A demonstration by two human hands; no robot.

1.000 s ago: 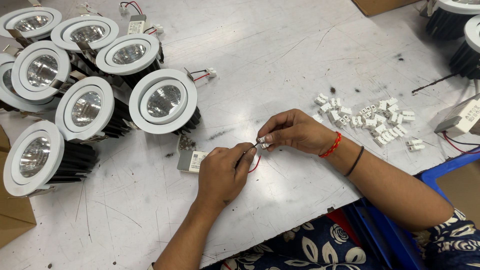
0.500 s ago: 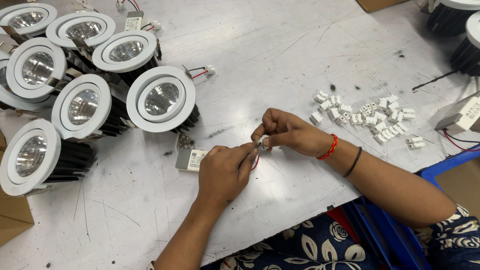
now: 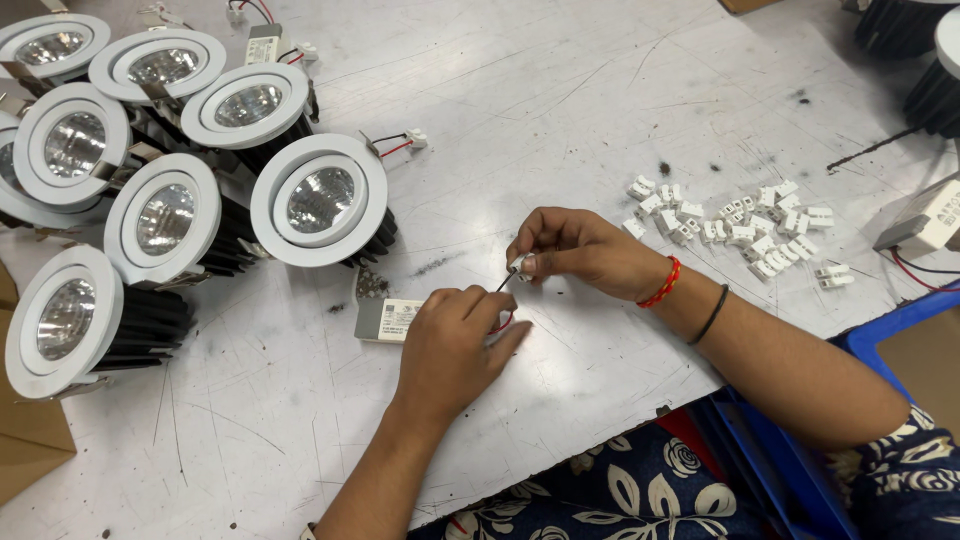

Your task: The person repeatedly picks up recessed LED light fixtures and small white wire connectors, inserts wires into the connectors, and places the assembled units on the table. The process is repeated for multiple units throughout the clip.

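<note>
While both hands pinch small connector [image 3: 518,265] and wires [image 3: 505,300], downlights [image 3: 318,200] crowd left, loose connectors [image 3: 740,228] right.

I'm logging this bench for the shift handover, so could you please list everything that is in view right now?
downlights: seven in the left cluster, white rims, black finned bodies; more cut off at the top right
small connector: one, white, pinched in the right hand's grip
wires: thin red and dark leads, between the two hands
driver box: one, white, beside the left hand
loose connectors: a scattered pile, white, right of centre
second driver box: one, white, right edge
table: one, white, scratched
blue bin: one, lower right
left hand: holding the wires
right hand: red and black wristbands
</note>
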